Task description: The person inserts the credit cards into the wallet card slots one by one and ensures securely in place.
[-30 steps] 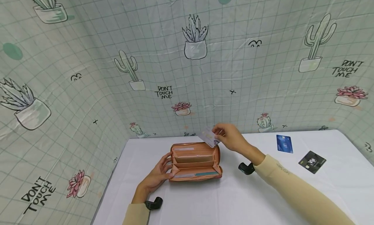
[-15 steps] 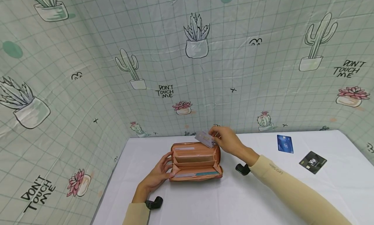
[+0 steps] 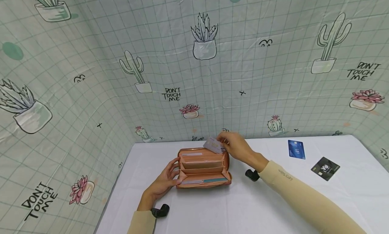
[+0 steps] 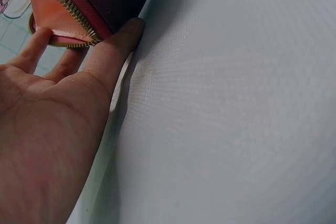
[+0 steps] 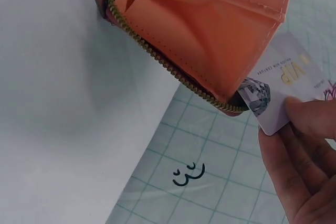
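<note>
An orange-lined zip wallet [image 3: 203, 166] stands spread open on the table, its compartments facing up. My left hand [image 3: 162, 180] grips its left side, thumb on the front face and fingers at the back, as the left wrist view shows on the wallet [image 4: 84, 3]. At the back right corner my right hand [image 3: 238, 146] pinches a pale silver card [image 3: 213, 145] between thumb and fingers. Gold "VIP" lettering and a diamond picture mark this card [image 5: 286, 77] in the right wrist view. Its lower edge is at the wallet's back section; how deep it sits cannot be told.
A blue card [image 3: 296, 149] and a black VIP card [image 3: 325, 168] lie to the right on the white table [image 3: 243, 210]. Pale and teal card edges [image 3: 214, 180] show in the wallet's front pocket. A patterned cloth [image 3: 212, 75] hangs behind the table.
Over the last second my right hand has moved slightly left and down, bringing the card lower against the wallet's back section. My left hand keeps its hold in place.
</note>
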The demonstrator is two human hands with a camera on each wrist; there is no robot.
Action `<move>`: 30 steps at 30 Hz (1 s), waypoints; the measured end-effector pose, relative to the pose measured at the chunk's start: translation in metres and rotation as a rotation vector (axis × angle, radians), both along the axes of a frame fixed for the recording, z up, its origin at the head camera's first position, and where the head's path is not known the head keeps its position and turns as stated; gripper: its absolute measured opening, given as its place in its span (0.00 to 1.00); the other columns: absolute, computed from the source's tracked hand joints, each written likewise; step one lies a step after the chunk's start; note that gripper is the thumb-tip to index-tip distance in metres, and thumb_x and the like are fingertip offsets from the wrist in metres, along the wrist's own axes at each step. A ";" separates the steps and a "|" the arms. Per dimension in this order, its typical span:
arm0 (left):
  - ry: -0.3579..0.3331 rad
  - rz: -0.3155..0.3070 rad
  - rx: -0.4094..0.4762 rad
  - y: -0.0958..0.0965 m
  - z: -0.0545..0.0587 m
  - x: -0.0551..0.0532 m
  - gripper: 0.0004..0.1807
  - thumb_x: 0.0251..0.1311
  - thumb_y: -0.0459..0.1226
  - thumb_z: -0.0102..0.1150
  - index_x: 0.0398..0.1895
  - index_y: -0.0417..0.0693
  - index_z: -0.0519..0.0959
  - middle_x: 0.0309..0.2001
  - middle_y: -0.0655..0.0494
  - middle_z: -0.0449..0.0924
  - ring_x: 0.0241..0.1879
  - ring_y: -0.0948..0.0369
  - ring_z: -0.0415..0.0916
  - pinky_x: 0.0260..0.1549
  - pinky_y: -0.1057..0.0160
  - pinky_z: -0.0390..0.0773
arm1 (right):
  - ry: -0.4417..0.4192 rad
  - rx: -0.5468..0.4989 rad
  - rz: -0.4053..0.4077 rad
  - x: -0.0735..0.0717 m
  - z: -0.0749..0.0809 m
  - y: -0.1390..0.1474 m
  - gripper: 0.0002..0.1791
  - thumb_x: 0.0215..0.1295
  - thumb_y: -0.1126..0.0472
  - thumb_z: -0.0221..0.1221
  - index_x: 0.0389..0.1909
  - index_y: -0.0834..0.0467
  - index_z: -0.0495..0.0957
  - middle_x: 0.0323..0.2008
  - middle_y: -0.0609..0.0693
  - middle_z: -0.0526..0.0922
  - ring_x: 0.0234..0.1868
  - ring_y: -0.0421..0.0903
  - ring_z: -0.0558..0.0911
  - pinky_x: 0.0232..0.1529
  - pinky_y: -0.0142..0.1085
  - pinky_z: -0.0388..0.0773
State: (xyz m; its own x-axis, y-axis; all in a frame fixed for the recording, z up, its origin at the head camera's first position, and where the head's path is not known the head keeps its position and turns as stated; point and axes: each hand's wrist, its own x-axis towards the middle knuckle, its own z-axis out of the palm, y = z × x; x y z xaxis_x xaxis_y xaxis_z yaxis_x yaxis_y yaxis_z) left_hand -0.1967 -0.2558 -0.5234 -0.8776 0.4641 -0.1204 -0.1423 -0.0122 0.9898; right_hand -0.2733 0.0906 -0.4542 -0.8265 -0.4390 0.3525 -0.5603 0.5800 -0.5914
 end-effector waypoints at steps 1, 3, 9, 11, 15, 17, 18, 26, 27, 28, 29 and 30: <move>0.001 0.000 0.002 0.000 0.000 0.000 0.55 0.67 0.32 0.71 0.87 0.45 0.42 0.80 0.40 0.50 0.67 0.62 0.68 0.61 0.65 0.75 | 0.005 0.010 0.006 -0.001 0.000 0.000 0.12 0.68 0.78 0.64 0.47 0.62 0.86 0.43 0.57 0.89 0.42 0.52 0.88 0.42 0.44 0.86; 0.004 0.001 0.005 0.001 0.001 0.000 0.55 0.67 0.32 0.71 0.87 0.44 0.42 0.80 0.41 0.51 0.67 0.62 0.68 0.62 0.66 0.75 | 0.010 0.029 0.016 -0.001 0.002 0.000 0.12 0.67 0.77 0.64 0.47 0.62 0.87 0.44 0.57 0.89 0.43 0.53 0.88 0.44 0.46 0.86; 0.007 0.003 0.015 0.002 0.000 -0.001 0.55 0.67 0.32 0.71 0.87 0.44 0.43 0.78 0.43 0.53 0.66 0.62 0.69 0.60 0.65 0.76 | 0.019 0.070 0.049 -0.004 0.002 -0.001 0.11 0.68 0.75 0.65 0.48 0.63 0.87 0.45 0.56 0.89 0.44 0.52 0.88 0.46 0.48 0.85; 0.005 0.003 0.021 0.002 -0.001 0.000 0.55 0.67 0.32 0.71 0.86 0.44 0.43 0.77 0.43 0.54 0.65 0.62 0.70 0.58 0.65 0.77 | 0.019 0.082 0.056 -0.004 0.002 -0.001 0.11 0.68 0.75 0.65 0.48 0.63 0.87 0.46 0.56 0.89 0.45 0.52 0.88 0.46 0.48 0.85; 0.005 0.008 0.019 0.003 0.000 -0.001 0.55 0.67 0.31 0.71 0.86 0.44 0.43 0.76 0.44 0.55 0.65 0.61 0.70 0.58 0.64 0.77 | 0.025 0.112 0.073 -0.006 0.003 -0.001 0.11 0.68 0.74 0.65 0.49 0.63 0.87 0.46 0.56 0.89 0.45 0.53 0.88 0.46 0.48 0.85; 0.004 0.012 0.015 0.004 0.000 -0.001 0.55 0.67 0.31 0.71 0.86 0.44 0.43 0.76 0.43 0.54 0.65 0.61 0.70 0.58 0.65 0.76 | 0.042 0.133 0.080 -0.008 0.003 -0.002 0.11 0.68 0.74 0.66 0.49 0.62 0.88 0.45 0.55 0.89 0.45 0.52 0.87 0.46 0.48 0.85; 0.003 0.013 0.015 0.004 0.000 -0.001 0.55 0.67 0.31 0.70 0.86 0.44 0.43 0.76 0.43 0.54 0.65 0.61 0.70 0.58 0.65 0.77 | 0.054 0.142 0.086 -0.009 0.003 -0.002 0.11 0.68 0.74 0.66 0.48 0.62 0.88 0.45 0.55 0.89 0.45 0.52 0.87 0.46 0.47 0.85; 0.008 0.023 -0.004 0.004 -0.001 -0.004 0.55 0.67 0.31 0.71 0.86 0.43 0.43 0.76 0.42 0.54 0.64 0.61 0.70 0.59 0.65 0.76 | 0.140 0.208 0.125 -0.014 0.002 -0.005 0.10 0.66 0.73 0.69 0.44 0.59 0.89 0.40 0.50 0.85 0.43 0.50 0.87 0.44 0.43 0.85; 0.009 0.024 -0.008 0.004 -0.001 -0.004 0.54 0.67 0.31 0.71 0.86 0.43 0.43 0.76 0.42 0.54 0.65 0.61 0.70 0.59 0.65 0.76 | 0.145 0.213 0.128 -0.014 0.002 -0.006 0.10 0.65 0.73 0.69 0.44 0.59 0.89 0.39 0.50 0.85 0.43 0.50 0.88 0.44 0.43 0.85; 0.010 0.025 -0.010 0.004 -0.002 -0.004 0.54 0.67 0.31 0.70 0.86 0.44 0.43 0.76 0.42 0.54 0.65 0.61 0.70 0.59 0.65 0.76 | 0.146 0.217 0.134 -0.015 0.002 -0.006 0.10 0.65 0.73 0.69 0.44 0.59 0.90 0.39 0.50 0.84 0.43 0.50 0.88 0.44 0.42 0.85; 0.010 0.026 -0.012 0.005 -0.002 -0.005 0.54 0.67 0.31 0.71 0.86 0.44 0.44 0.76 0.42 0.55 0.65 0.61 0.70 0.59 0.65 0.76 | 0.148 0.221 0.138 -0.015 0.002 -0.006 0.10 0.65 0.73 0.69 0.44 0.60 0.90 0.38 0.50 0.84 0.43 0.50 0.88 0.43 0.42 0.85; 0.010 0.026 -0.011 0.005 -0.002 -0.005 0.55 0.66 0.31 0.71 0.86 0.44 0.43 0.76 0.43 0.55 0.64 0.61 0.70 0.59 0.65 0.76 | 0.149 0.226 0.142 -0.016 0.002 -0.006 0.10 0.65 0.74 0.69 0.44 0.60 0.90 0.38 0.50 0.84 0.42 0.50 0.87 0.43 0.41 0.85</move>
